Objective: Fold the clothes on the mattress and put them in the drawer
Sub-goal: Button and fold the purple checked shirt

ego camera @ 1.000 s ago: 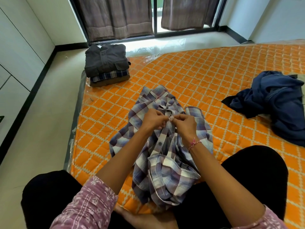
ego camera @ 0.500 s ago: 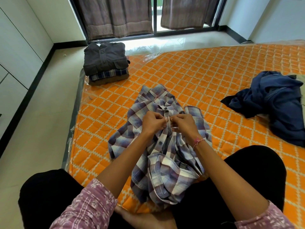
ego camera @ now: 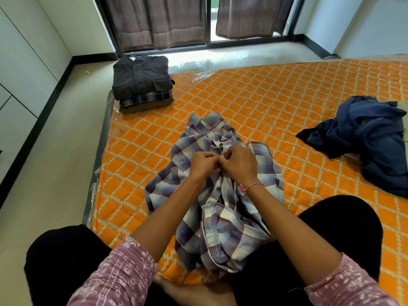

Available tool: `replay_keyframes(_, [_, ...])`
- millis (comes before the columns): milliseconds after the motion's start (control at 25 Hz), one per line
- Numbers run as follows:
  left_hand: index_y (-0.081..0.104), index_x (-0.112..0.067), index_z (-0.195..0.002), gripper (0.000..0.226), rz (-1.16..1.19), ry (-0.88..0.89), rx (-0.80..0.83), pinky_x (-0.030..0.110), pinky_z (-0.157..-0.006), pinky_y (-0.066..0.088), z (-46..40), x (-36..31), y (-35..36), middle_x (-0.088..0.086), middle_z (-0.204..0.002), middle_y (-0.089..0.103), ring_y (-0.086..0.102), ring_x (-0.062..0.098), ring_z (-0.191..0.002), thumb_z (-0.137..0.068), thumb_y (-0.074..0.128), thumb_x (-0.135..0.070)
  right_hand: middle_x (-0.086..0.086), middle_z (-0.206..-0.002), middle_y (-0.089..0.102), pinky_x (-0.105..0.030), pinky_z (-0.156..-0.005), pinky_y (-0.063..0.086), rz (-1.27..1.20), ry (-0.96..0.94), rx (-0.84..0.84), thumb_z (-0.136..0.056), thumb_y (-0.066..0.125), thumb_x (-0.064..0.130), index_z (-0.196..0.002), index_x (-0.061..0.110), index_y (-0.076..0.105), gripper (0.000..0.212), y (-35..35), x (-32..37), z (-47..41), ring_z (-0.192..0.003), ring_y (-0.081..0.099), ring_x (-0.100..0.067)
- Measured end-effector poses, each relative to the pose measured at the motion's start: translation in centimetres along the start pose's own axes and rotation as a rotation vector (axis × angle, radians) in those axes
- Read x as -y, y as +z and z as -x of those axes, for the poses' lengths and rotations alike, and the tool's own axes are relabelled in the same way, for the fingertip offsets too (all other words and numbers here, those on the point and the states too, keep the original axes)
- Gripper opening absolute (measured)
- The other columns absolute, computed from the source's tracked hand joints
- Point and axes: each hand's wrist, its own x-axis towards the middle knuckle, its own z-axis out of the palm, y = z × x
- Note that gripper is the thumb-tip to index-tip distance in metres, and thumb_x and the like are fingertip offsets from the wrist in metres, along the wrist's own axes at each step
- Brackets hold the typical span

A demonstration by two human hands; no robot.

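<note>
Plaid shirt (ego camera: 223,221), rumpled, front placket pinched by left hand (ego camera: 204,164) and right hand (ego camera: 239,165), perhaps at a button

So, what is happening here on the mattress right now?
A person sits at the edge of the orange mattress with a plaid shirt spread in front of them. The left hand and the right hand both pinch the shirt's front near the collar, it seems at a button. A stack of folded clothes lies at the far left corner, and a crumpled blue garment waits unfolded on the right. No drawer is in view.
</note>
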Motion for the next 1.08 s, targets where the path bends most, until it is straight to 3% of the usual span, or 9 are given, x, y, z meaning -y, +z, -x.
replay_keyframes(120, [0.064, -0.005, -0.075, 0.025, 0.135, -0.164, -0.029, 0.020, -0.046, 0.050, 0.2, -0.6, 0.0, 0.003, -0.059, 0.062, 0.059, 0.011, -0.052, -0.087, 0.068, -0.027, -0.010, -0.085, 0.070, -0.024, -0.058, 0.037, 0.120, -0.051, -0.024, -0.091, 0.056, 0.026, -0.087, 0.009, 0.070, 0.023, 0.4, 0.0, 0.4, -0.078, 0.065, -0.025])
replay_keyframes(280, [0.057, -0.006, -0.071, 0.021, 0.167, -0.352, 0.077, 0.018, -0.040, 0.049, 0.1, -1.3, 0.1, -0.003, -0.041, 0.058, 0.057, 0.007, -0.040, -0.091, 0.061, -0.013, -0.011, -0.096, 0.065, -0.031, -0.060, 0.039, 0.293, -0.182, -0.048, -0.094, 0.047, 0.016, -0.099, 0.007, 0.063, 0.020, 0.8, -0.1, 1.3, -0.083, 0.061, -0.026])
replay_keyframes(400, [0.059, -0.006, -0.071, 0.020, 0.119, -0.236, 0.024, 0.016, -0.044, 0.050, 0.0, -1.0, 0.6, 0.002, -0.057, 0.062, 0.059, 0.009, -0.054, -0.091, 0.059, -0.003, -0.009, -0.088, 0.064, -0.031, -0.058, 0.039, 0.201, -0.144, -0.041, -0.090, 0.052, 0.019, -0.090, 0.007, 0.063, 0.016, 0.9, -0.6, 1.0, -0.077, 0.058, -0.025])
replay_keyframes(480, [0.061, -0.007, -0.071, 0.020, 0.104, -0.132, 0.005, 0.016, -0.051, 0.053, -0.2, -0.5, 0.8, 0.005, -0.072, 0.063, 0.061, 0.011, -0.066, -0.091, 0.060, -0.003, -0.005, -0.078, 0.064, -0.027, -0.056, 0.038, -0.015, -0.034, -0.033, -0.086, 0.059, 0.022, -0.080, 0.008, 0.064, 0.016, 1.0, -1.3, 0.5, -0.069, 0.055, -0.020])
replay_keyframes(600, [0.062, -0.008, -0.070, 0.022, 0.076, -0.015, 0.028, 0.014, -0.054, 0.053, -0.3, 0.1, 0.6, 0.005, -0.074, 0.064, 0.062, 0.011, -0.069, -0.091, 0.060, -0.005, -0.003, -0.066, 0.062, -0.030, -0.057, 0.045, -0.325, 0.005, 0.006, -0.080, 0.066, 0.018, -0.069, 0.007, 0.063, 0.016, 0.8, -2.4, 0.0, -0.062, 0.056, -0.018])
replay_keyframes(760, [0.063, -0.001, -0.078, 0.017, -0.020, -0.049, 0.104, 0.018, -0.053, 0.055, -0.5, 0.0, 0.2, 0.010, -0.074, 0.064, 0.064, 0.014, -0.065, -0.092, 0.061, -0.011, 0.002, -0.061, 0.055, -0.022, -0.050, 0.036, -0.242, -0.092, -0.063, -0.079, 0.067, 0.016, -0.065, 0.015, 0.055, 0.019, 1.2, -2.8, 0.5, -0.056, 0.048, -0.012])
replay_keyframes(880, [0.065, 0.004, -0.094, 0.020, -0.061, -0.058, 0.158, 0.019, -0.056, 0.056, -0.7, -0.1, 0.0, 0.011, -0.076, 0.065, 0.065, 0.015, -0.069, -0.093, 0.060, -0.015, -0.002, -0.066, 0.058, -0.022, -0.049, 0.033, -0.219, -0.084, -0.144, -0.080, 0.066, 0.015, -0.069, 0.011, 0.057, 0.014, 1.7, -2.9, 0.7, -0.059, 0.049, -0.015])
replay_keyframes(1080, [0.064, -0.006, -0.071, 0.025, -0.068, 0.069, 0.059, 0.022, -0.062, 0.053, -1.3, 0.7, 0.4, 0.011, -0.073, 0.062, 0.059, 0.017, -0.068, -0.095, 0.057, -0.013, -0.001, -0.068, 0.060, -0.028, -0.056, 0.045, -0.227, -0.049, -0.072, -0.085, 0.064, 0.023, -0.074, 0.008, 0.063, 0.019, 1.3, -2.2, -0.1, -0.062, 0.054, -0.016])
